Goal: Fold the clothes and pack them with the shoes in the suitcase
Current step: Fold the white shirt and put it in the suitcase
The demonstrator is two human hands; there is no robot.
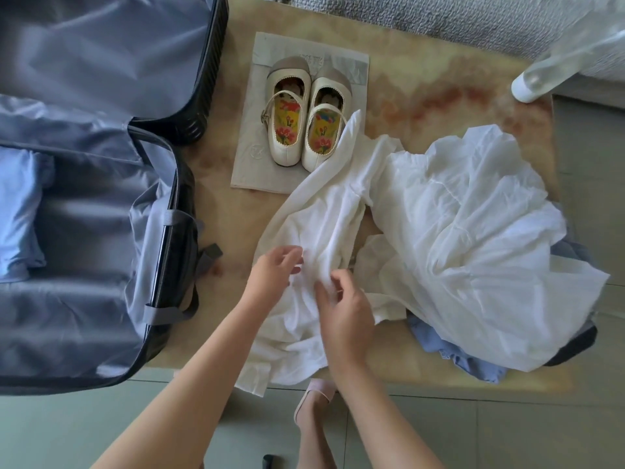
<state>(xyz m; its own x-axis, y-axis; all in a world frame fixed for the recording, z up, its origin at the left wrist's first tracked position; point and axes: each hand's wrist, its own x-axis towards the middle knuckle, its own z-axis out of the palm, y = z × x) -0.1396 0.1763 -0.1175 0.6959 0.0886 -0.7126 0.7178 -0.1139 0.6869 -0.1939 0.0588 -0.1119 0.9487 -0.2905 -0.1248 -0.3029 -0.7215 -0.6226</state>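
A crumpled white garment (pixel 324 228) lies on the table (pixel 422 93) in front of me. My left hand (pixel 274 275) touches its left part with loosely bent fingers. My right hand (pixel 341 309) pinches a fold of the same cloth near the middle. A second, puffier white garment (pixel 473 238) is heaped to the right, over a light blue garment (pixel 449 350). A pair of cream strap shoes (pixel 304 120) with flowered insoles stands on a sheet of paper (pixel 250 164) behind the clothes. The open suitcase (pixel 84 252) lies at the left with a folded light blue garment (pixel 20 211) inside.
A clear bottle (pixel 554 62) lies at the table's back right corner. A grey textured sofa (pixel 439 18) runs along the far edge. My foot in a pink shoe (pixel 314 397) stands on the tiled floor below the table's front edge. A dark item (pixel 571 346) shows under the right heap.
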